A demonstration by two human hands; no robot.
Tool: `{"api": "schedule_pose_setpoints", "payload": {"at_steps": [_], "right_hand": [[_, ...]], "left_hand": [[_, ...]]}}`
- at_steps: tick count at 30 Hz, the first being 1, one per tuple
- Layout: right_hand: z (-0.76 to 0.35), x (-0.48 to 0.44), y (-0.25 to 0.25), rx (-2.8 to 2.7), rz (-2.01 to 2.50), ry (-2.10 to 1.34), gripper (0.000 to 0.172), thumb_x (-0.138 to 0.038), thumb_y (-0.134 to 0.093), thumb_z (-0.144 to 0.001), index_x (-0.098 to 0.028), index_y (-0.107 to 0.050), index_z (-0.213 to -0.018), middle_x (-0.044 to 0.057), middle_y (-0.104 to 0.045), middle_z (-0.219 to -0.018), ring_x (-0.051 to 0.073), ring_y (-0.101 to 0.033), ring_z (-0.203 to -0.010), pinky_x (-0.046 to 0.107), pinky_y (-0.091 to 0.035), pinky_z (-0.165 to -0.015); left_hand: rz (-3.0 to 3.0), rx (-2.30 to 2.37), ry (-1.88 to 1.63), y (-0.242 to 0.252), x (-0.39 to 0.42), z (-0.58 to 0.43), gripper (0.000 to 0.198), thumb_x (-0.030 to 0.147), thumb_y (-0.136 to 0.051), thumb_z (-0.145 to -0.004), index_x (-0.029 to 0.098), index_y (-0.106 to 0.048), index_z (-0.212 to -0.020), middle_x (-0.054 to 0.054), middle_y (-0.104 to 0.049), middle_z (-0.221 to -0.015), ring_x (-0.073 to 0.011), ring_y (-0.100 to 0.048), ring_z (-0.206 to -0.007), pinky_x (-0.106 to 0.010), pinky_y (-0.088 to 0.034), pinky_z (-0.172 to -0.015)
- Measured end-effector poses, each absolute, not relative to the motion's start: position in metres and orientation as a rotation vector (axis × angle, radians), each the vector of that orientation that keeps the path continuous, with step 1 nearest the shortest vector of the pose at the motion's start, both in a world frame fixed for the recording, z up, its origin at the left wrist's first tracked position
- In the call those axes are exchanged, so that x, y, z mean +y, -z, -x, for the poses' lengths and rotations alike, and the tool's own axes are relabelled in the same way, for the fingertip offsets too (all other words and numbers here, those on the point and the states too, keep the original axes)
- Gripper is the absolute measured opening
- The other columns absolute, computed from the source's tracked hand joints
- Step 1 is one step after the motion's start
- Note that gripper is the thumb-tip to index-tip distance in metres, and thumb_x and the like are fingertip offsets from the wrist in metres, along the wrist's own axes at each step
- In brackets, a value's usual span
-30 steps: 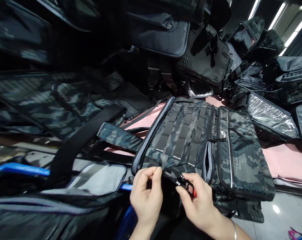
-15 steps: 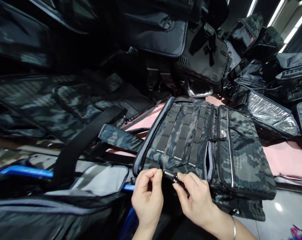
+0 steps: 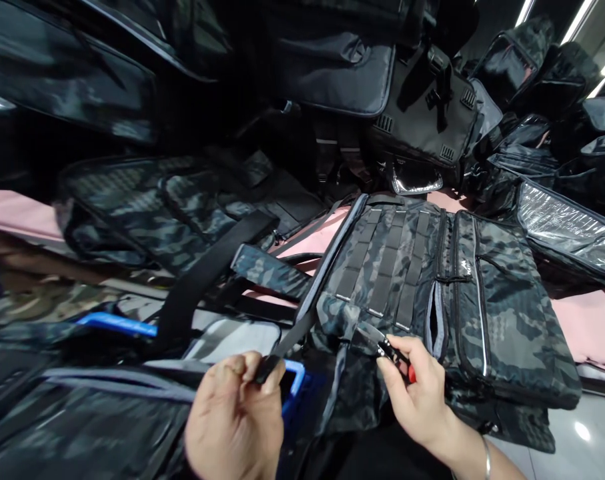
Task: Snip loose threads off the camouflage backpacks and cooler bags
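Note:
My left hand (image 3: 235,413) is closed, pinching the end of a black webbing strap (image 3: 293,337). The strap runs up to the lower left edge of a dark camouflage bag (image 3: 362,267), which lies with its webbing rows facing up. My right hand (image 3: 419,393) is closed around a small bladed tool (image 3: 388,350) with a black and red handle. Its pale blade points up and left over the bag's lower edge. Whether it is a knife or snips, I cannot tell. A partly unzipped side opening (image 3: 435,320) shows grey lining just above my right hand.
More camouflage bags (image 3: 127,207) are piled behind and to the left. A blue plastic frame (image 3: 117,323) shows at left. An open bag with shiny silver lining (image 3: 567,213) stands at right. Pink cloth (image 3: 587,320) covers the surface under the bags.
My left hand has moved left and down, drawing the strap end away from the bag's edge. The hands are farther apart. The tool's red part now shows, and the view has shifted left.

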State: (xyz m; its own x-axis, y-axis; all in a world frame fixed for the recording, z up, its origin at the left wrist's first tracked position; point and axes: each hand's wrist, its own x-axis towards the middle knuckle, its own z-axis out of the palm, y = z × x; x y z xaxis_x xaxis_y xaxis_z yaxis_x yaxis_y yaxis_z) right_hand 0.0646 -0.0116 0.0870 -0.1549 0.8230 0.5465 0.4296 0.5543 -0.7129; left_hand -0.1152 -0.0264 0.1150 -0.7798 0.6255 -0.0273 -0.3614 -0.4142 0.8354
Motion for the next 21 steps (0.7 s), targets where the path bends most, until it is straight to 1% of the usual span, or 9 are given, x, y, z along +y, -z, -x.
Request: {"api": "schedule_pose_setpoints", "payload": {"at_steps": [6,8,11,13,14,15,17,19,21], "right_hand": [[-0.066,-0.014,-0.083,-1.702,1.031,-0.546,0.024,-0.021,-0.055,-0.086,-0.017,-0.052,-0.11,0.003,-0.061,-0.081,0.011,-0.057,-0.059,0.022,-0.05,-0.055],[-0.067,-0.014,-0.08,-1.674,1.017,-0.555,0.027,-0.02,-0.056,-0.085,-0.017,-0.051,-0.111,0.004,-0.061,-0.084,0.012,-0.058,-0.061,0.023,-0.051,-0.056],[-0.067,-0.015,-0.078,-1.64,0.992,-0.569,0.028,-0.019,-0.056,-0.084,-0.017,-0.051,-0.111,0.003,-0.06,-0.08,0.011,-0.056,-0.057,0.022,-0.05,-0.053],[-0.067,-0.014,-0.078,-1.63,0.977,-0.576,0.029,-0.018,-0.056,-0.084,-0.017,-0.051,-0.112,0.003,-0.06,-0.079,0.011,-0.055,-0.055,0.022,-0.05,-0.052],[-0.067,-0.014,-0.078,-1.63,0.974,-0.577,0.029,-0.018,-0.056,-0.084,-0.017,-0.051,-0.112,0.003,-0.06,-0.08,0.011,-0.056,-0.056,0.022,-0.05,-0.052],[-0.067,-0.014,-0.078,-1.63,0.973,-0.576,0.029,-0.018,-0.056,-0.083,-0.017,-0.051,-0.112,0.004,-0.06,-0.081,0.012,-0.056,-0.057,0.022,-0.051,-0.052],[-0.067,-0.014,-0.079,-1.633,0.975,-0.576,0.029,-0.019,-0.056,-0.084,-0.017,-0.051,-0.112,0.004,-0.06,-0.081,0.012,-0.056,-0.057,0.023,-0.051,-0.052],[-0.067,-0.014,-0.079,-1.637,0.978,-0.568,0.028,-0.019,-0.056,-0.084,-0.018,-0.051,-0.111,0.004,-0.06,-0.081,0.012,-0.056,-0.056,0.023,-0.051,-0.052],[-0.067,-0.014,-0.079,-1.644,0.978,-0.56,0.028,-0.019,-0.056,-0.084,-0.018,-0.051,-0.112,0.005,-0.061,-0.083,0.012,-0.057,-0.058,0.024,-0.052,-0.054]], "left_hand": [[-0.319,1.189,-2.196,-0.128,-0.036,0.123,0.03,0.017,-0.06,-0.075,0.015,-0.04,-0.054,0.005,-0.027,-0.057,-0.0066,-0.023,-0.051,-0.015,-0.033,-0.046],[-0.377,1.179,-2.238,-0.126,-0.037,0.126,0.03,0.018,-0.06,-0.075,0.015,-0.04,-0.053,0.004,-0.027,-0.056,-0.0069,-0.025,-0.051,-0.016,-0.032,-0.046],[-0.616,1.292,-2.271,-0.109,-0.035,0.131,0.033,0.025,-0.062,-0.075,0.016,-0.042,-0.05,0.004,-0.031,-0.051,-0.0089,-0.032,-0.05,-0.02,-0.03,-0.044],[-0.94,1.586,-2.207,-0.093,-0.031,0.133,0.021,0.027,-0.065,-0.074,0.018,-0.054,-0.059,0.002,-0.046,-0.058,-0.0115,-0.043,-0.056,-0.025,-0.038,-0.052],[-1.135,1.755,-2.132,-0.086,-0.029,0.134,0.01,0.026,-0.067,-0.073,0.019,-0.061,-0.069,0.001,-0.053,-0.068,-0.0129,-0.048,-0.062,-0.028,-0.042,-0.059],[-1.329,1.895,-2.033,-0.079,-0.027,0.135,0.011,0.025,-0.068,-0.073,0.021,-0.065,-0.082,-0.001,-0.057,-0.08,-0.0141,-0.052,-0.069,-0.03,-0.043,-0.067],[-1.645,2.043,-1.837,-0.071,-0.02,0.135,0.026,0.025,-0.068,-0.075,0.025,-0.065,-0.101,-0.003,-0.056,-0.094,-0.015,-0.054,-0.078,-0.031,-0.044,-0.075],[-1.84,2.098,-1.696,-0.067,-0.013,0.136,0.022,0.027,-0.063,-0.079,0.027,-0.066,-0.102,-0.002,-0.055,-0.089,-0.0149,-0.053,-0.076,-0.03,-0.044,-0.073],[-1.944,2.139,-1.566,-0.068,-0.006,0.137,0.014,0.03,-0.06,-0.082,0.026,-0.067,-0.093,-0.002,-0.055,-0.08,-0.0151,-0.052,-0.071,-0.029,-0.043,-0.069]]}}
